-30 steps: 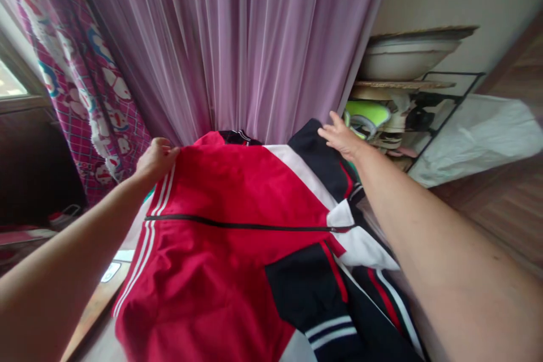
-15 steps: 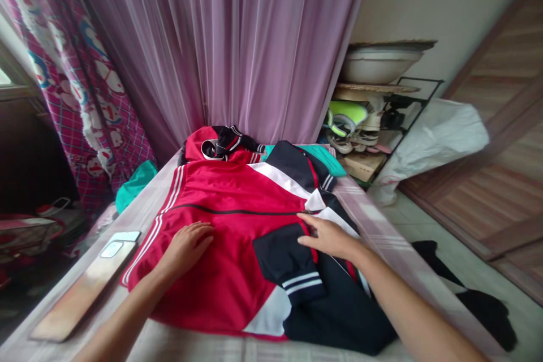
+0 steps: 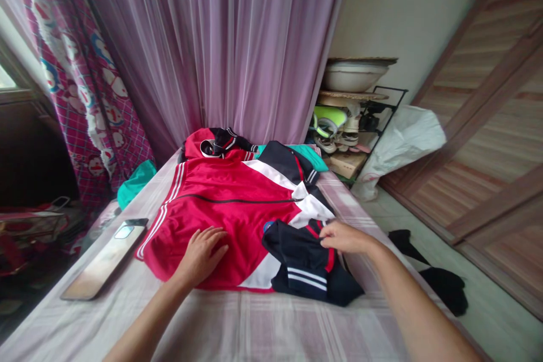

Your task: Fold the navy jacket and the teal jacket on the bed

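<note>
A red, white and black zip-up track jacket (image 3: 237, 181) lies front up on the checked bed sheet (image 3: 237, 328), its collar end to the right. My left hand (image 3: 206, 251) rests flat on the red lower front, fingers stretched out and holding nothing. At the near shoulder, my right hand (image 3: 343, 236) pinches the black sleeve (image 3: 297, 249) by its red-striped upper part. That sleeve is folded across the jacket, with its white-striped cuff towards me. The far sleeve (image 3: 284, 161) is folded too, lying near the back edge.
A phone (image 3: 102, 266) lies to the left on the sheet. Behind the jacket are another red and black garment (image 3: 203, 144) and a teal cloth (image 3: 311, 155). A shoe rack (image 3: 352, 130) and a white bag (image 3: 399, 141) stand right; black clothing (image 3: 441, 283) lies on the floor.
My right hand has closed on the sleeve's upper part and drawn it towards the shoulder, baring more of the white panel and a round badge. My left hand stays flat on the jacket.
</note>
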`<state>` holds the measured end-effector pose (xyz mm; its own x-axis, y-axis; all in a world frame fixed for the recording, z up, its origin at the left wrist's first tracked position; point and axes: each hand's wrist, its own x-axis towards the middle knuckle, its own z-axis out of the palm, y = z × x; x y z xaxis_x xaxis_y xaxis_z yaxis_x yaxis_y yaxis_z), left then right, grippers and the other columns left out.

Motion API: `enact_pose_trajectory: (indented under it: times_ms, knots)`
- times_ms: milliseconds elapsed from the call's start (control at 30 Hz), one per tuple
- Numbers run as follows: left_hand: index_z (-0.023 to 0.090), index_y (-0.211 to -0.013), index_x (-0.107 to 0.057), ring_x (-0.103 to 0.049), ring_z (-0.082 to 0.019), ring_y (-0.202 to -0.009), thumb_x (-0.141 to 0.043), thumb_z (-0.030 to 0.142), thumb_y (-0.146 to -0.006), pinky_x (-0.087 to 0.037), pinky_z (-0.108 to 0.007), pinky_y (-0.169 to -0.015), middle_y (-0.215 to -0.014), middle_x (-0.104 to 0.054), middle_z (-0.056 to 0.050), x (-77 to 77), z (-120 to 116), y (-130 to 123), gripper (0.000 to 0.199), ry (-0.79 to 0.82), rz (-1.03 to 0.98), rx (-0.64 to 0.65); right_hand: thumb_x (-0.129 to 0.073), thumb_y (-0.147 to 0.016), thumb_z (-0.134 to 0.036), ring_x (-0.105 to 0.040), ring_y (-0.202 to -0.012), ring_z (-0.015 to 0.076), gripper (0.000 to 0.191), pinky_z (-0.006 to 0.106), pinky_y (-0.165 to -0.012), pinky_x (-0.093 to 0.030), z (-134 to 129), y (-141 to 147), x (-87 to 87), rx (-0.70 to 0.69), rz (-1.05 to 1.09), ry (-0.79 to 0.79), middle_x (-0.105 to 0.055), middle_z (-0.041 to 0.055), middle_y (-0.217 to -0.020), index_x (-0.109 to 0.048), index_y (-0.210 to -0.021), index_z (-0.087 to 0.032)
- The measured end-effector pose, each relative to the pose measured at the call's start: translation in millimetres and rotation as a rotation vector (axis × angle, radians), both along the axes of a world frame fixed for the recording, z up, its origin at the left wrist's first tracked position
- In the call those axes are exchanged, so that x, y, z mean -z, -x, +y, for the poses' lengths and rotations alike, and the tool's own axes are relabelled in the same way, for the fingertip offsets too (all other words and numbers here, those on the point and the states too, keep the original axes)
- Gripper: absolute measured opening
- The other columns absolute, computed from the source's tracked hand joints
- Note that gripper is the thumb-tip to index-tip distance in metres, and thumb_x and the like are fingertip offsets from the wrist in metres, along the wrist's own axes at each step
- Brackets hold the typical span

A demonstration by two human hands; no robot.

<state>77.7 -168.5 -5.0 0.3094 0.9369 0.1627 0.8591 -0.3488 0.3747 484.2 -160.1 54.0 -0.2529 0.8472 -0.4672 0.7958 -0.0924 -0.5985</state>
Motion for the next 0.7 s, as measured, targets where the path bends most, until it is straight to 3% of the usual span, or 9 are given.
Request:
enact_pose_trajectory:
  times_ms: [67, 133, 233, 333, 400, 467, 567, 633, 700]
  knots:
    - [0.027, -0.125, -0.065, -0.055, -0.030, -0.129, -0.052, 0.041, -0.091, -0.033, -0.061, -0.112, -0.136, -0.064, -0.010, 3.7, -1, -7, 0.038, 0.004, 0.003, 0.012, -0.068, -0.067, -0.040, -0.051, -0.048, 0.0124, 0.024, 0.023, -0.050, -0.039, -11, -12, -6.9, -0.107, -0.035, 0.174, -0.051, -0.0038, -0.048, -0.061, -0.058, -0.020]
    - [0.028, -0.124, -0.066, -0.055, -0.029, -0.129, -0.053, 0.040, -0.091, -0.033, -0.060, -0.113, -0.135, -0.065, -0.010, 8.7, -1, -12, 0.038, -0.016, 0.006, 0.030, -0.067, -0.071, -0.051, -0.054, -0.051, 0.0136, 0.034, 0.024, -0.053, -0.042, -16, -22, -14.4, -0.161, -0.046, 0.243, -0.055, -0.0016, -0.049, -0.064, -0.058, -0.019]
    - [0.028, -0.121, -0.068, -0.056, -0.029, -0.128, -0.053, 0.040, -0.091, -0.035, -0.057, -0.112, -0.132, -0.066, -0.010, 17.1, -1, -16, 0.035, -0.056, 0.014, 0.044, -0.058, -0.077, -0.062, -0.063, -0.066, 0.0192, 0.047, 0.029, -0.065, -0.049, -8, -27, -19.2, -0.117, -0.073, -0.012, -0.068, 0.0041, -0.064, -0.073, -0.068, -0.018]
    - [0.028, -0.121, -0.068, -0.056, -0.029, -0.129, -0.052, 0.040, -0.092, -0.036, -0.056, -0.112, -0.132, -0.067, -0.010, 22.8, -3, -17, 0.035, -0.103, 0.021, 0.040, -0.060, -0.077, -0.051, -0.066, -0.090, 0.0250, 0.038, 0.033, -0.081, -0.050, 6, -10, -11.1, -0.087, -0.071, -0.342, -0.077, 0.0071, -0.097, -0.078, -0.092, -0.020]
    - [0.028, -0.122, -0.068, -0.056, -0.029, -0.129, -0.051, 0.040, -0.093, -0.037, -0.056, -0.112, -0.133, -0.066, -0.009, 24.1, -5, -16, 0.036, -0.111, 0.028, 0.041, -0.060, -0.076, -0.039, -0.066, -0.091, 0.0238, 0.033, 0.032, -0.082, -0.050, 12, 7, -2.9, -0.155, -0.074, -0.376, -0.077, 0.0061, -0.100, -0.078, -0.097, -0.022]
    - [0.028, -0.123, -0.067, -0.056, -0.029, -0.129, -0.050, 0.040, -0.094, -0.037, -0.056, -0.112, -0.133, -0.066, -0.009, 24.3, -6, -16, 0.036, -0.111, 0.035, 0.049, -0.058, -0.073, -0.030, -0.065, -0.075, 0.0192, 0.024, 0.028, -0.072, -0.048, 10, 21, 2.4, -0.260, -0.125, -0.293, -0.075, 0.0031, -0.079, -0.078, -0.082, -0.021]
    - [0.028, -0.123, -0.067, -0.056, -0.029, -0.129, -0.051, 0.040, -0.094, -0.038, -0.055, -0.112, -0.133, -0.066, -0.009, 24.7, -6, -16, 0.036, -0.127, 0.035, 0.050, -0.060, -0.066, -0.023, -0.053, -0.055, 0.0129, 0.013, 0.024, -0.057, -0.040, -2, 25, -0.3, -0.423, -0.203, -0.089, -0.060, -0.0031, -0.050, -0.072, -0.060, -0.020]
    - [0.028, -0.122, -0.068, -0.056, -0.029, -0.129, -0.052, 0.039, -0.093, -0.039, -0.054, -0.112, -0.132, -0.067, -0.009, 25.5, -6, -16, 0.035, -0.134, 0.037, 0.043, -0.064, -0.062, -0.023, -0.046, -0.048, 0.0114, 0.011, 0.024, -0.053, -0.037, -11, 19, -8.3, -0.512, -0.242, 0.076, -0.050, -0.0055, -0.043, -0.066, -0.052, -0.020]
    - [0.028, -0.122, -0.068, -0.055, -0.029, -0.129, -0.052, 0.039, -0.093, -0.038, -0.054, -0.112, -0.132, -0.067, -0.009, 26.6, -6, -17, 0.035, -0.131, 0.039, 0.036, -0.067, -0.065, -0.030, -0.046, -0.046, 0.0116, 0.020, 0.025, -0.053, -0.039, -13, 9, -19.3, -0.512, -0.252, 0.229, -0.047, -0.0054, -0.042, -0.062, -0.049, -0.020]
